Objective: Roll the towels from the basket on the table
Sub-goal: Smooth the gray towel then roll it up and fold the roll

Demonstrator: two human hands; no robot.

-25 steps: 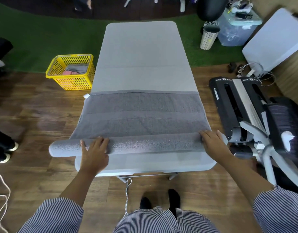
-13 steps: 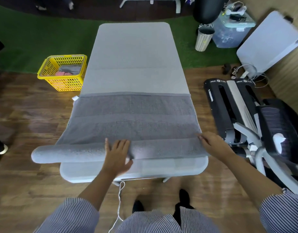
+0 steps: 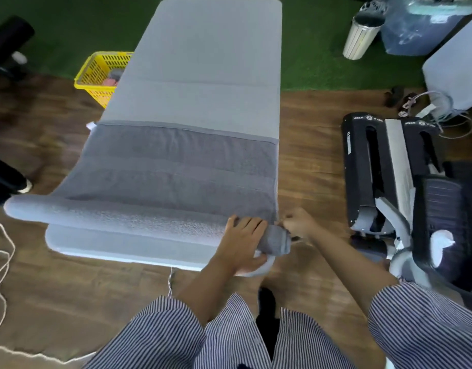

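While left hand (image 3: 244, 237) grips rolled towel (image 3: 117, 217) (grey), right hand (image 3: 296, 222) pinches its end

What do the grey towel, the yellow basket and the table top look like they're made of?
Towel: looks like terry cloth, matte, nubbly on the roll. Yellow basket: probably moulded plastic, glossy, slotted walls. Table top: seems padded, smooth grey covering with a seam; vinyl or fabric, cannot tell.
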